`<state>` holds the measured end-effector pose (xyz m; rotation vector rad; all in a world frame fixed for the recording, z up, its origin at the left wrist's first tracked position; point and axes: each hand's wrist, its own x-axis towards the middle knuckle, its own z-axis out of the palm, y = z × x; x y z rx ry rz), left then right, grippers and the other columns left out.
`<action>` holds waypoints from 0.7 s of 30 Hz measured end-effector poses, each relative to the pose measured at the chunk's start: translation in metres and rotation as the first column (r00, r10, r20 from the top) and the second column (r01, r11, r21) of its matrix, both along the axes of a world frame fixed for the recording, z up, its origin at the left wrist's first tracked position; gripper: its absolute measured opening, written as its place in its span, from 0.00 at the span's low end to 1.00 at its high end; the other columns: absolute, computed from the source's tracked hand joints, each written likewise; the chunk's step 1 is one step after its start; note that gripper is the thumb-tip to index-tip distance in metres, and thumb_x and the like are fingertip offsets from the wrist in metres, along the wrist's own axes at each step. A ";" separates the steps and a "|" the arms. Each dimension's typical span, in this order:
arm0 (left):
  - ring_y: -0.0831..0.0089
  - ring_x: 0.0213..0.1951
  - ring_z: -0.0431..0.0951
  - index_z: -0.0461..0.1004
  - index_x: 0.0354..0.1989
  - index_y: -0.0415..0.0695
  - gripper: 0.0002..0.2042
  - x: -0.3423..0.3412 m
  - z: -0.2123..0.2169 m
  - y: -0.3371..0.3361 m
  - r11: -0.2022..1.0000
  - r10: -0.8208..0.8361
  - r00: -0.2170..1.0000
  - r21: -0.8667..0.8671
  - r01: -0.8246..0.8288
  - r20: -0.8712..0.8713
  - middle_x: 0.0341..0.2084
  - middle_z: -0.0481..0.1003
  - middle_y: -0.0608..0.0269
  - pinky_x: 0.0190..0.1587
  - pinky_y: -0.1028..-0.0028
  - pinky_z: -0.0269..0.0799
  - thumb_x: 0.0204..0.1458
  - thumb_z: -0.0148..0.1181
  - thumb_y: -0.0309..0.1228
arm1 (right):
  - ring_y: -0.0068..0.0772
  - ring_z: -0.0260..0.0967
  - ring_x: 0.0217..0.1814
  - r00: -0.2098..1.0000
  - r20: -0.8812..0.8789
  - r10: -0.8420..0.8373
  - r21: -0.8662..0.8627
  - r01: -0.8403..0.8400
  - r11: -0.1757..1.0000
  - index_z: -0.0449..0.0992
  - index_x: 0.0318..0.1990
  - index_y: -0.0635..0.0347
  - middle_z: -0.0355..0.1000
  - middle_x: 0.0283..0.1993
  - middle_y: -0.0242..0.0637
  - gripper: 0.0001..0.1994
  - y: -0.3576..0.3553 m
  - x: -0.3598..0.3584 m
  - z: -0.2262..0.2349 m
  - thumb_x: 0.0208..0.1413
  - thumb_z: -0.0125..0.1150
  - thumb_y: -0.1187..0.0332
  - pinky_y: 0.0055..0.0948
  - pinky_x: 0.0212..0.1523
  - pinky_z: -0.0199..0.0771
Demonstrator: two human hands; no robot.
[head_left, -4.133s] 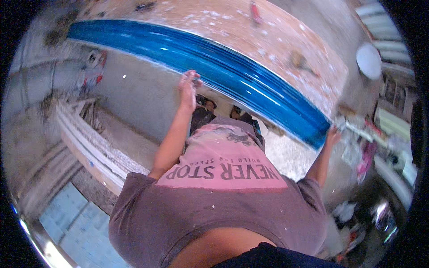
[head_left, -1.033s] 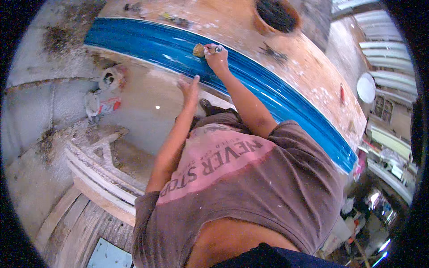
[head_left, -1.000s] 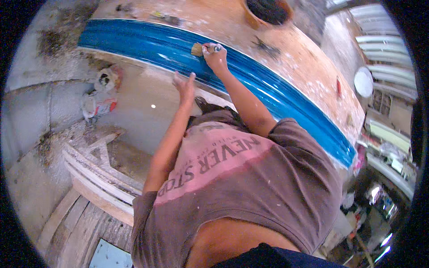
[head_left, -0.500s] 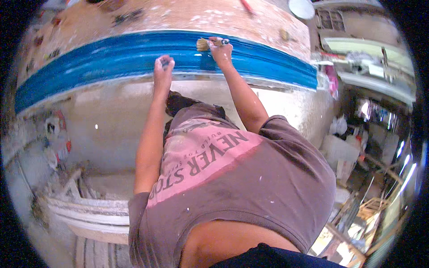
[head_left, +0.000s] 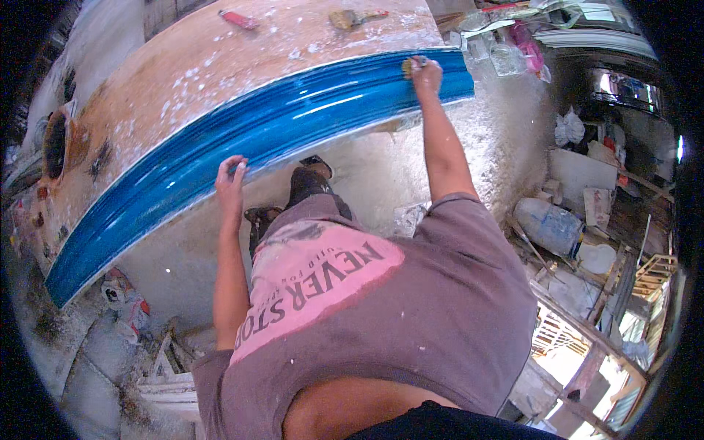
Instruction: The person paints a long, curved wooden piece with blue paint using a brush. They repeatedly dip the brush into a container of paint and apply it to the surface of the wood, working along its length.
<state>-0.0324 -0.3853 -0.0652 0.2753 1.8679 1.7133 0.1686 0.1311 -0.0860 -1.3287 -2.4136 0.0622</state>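
A long, glossy blue moulding (head_left: 293,121) with lengthwise ridges lies along the near edge of a worktable. My right hand (head_left: 427,78) is closed around a paintbrush over the moulding's right end. The brush's pale bristles (head_left: 407,68) point left, close to the blue surface; whether they touch it I cannot make out. My fingers hide most of its handle. At the moulding's near edge, left of its middle, my left hand (head_left: 231,180) holds nothing, its fingers loosely bent and apart. Contact between that hand and the edge is unclear.
The paint-spattered tabletop (head_left: 183,92) carries a red-handled tool (head_left: 239,20) and another brush (head_left: 357,18) beyond the moulding. A round dark-mouthed object (head_left: 57,143) is at the left. On the right are plastic bags (head_left: 524,48) and a blue-stained drum (head_left: 550,224).
My right hand has gone right along the moulding with the paintbrush, to near its right end. My left hand has drawn back to the near edge. The view has turned, so the moulding slants.
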 end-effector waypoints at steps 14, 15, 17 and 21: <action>0.73 0.38 0.77 0.72 0.44 0.39 0.09 0.000 0.045 0.182 0.994 0.002 1.000 -0.108 -0.004 -0.019 0.37 0.76 0.60 0.43 0.73 0.73 0.58 0.55 0.30 | 0.44 0.72 0.34 1.000 -0.005 -0.007 -0.011 0.007 1.000 0.82 0.37 0.44 0.75 0.35 0.40 0.09 0.061 0.077 -0.014 0.49 0.59 0.66 0.42 0.37 0.72; 0.73 0.37 0.77 0.72 0.44 0.39 0.09 0.004 0.048 0.197 0.995 -0.018 1.000 -0.100 0.016 -0.020 0.36 0.76 0.60 0.43 0.73 0.73 0.58 0.55 0.30 | 0.42 0.72 0.34 0.994 -0.060 0.089 -0.134 -0.097 0.986 0.82 0.38 0.45 0.75 0.35 0.39 0.09 0.010 0.042 0.001 0.49 0.59 0.65 0.40 0.39 0.71; 0.73 0.35 0.76 0.72 0.44 0.39 0.09 0.011 0.040 0.218 0.998 0.006 1.000 -0.070 -0.007 -0.023 0.35 0.76 0.60 0.41 0.74 0.72 0.58 0.54 0.30 | 0.43 0.73 0.37 0.968 -0.196 0.157 -0.416 -0.227 0.880 0.82 0.38 0.52 0.76 0.36 0.44 0.10 -0.068 -0.004 -0.006 0.55 0.57 0.61 0.41 0.39 0.71; 0.74 0.36 0.76 0.72 0.45 0.40 0.10 0.031 0.057 0.245 0.999 0.012 0.998 -0.050 -0.015 -0.063 0.35 0.75 0.59 0.41 0.75 0.72 0.58 0.55 0.31 | 0.40 0.77 0.38 0.828 -0.561 -0.021 -0.715 -0.472 0.516 0.83 0.35 0.56 0.79 0.34 0.43 0.13 -0.109 -0.037 0.027 0.54 0.59 0.58 0.37 0.41 0.75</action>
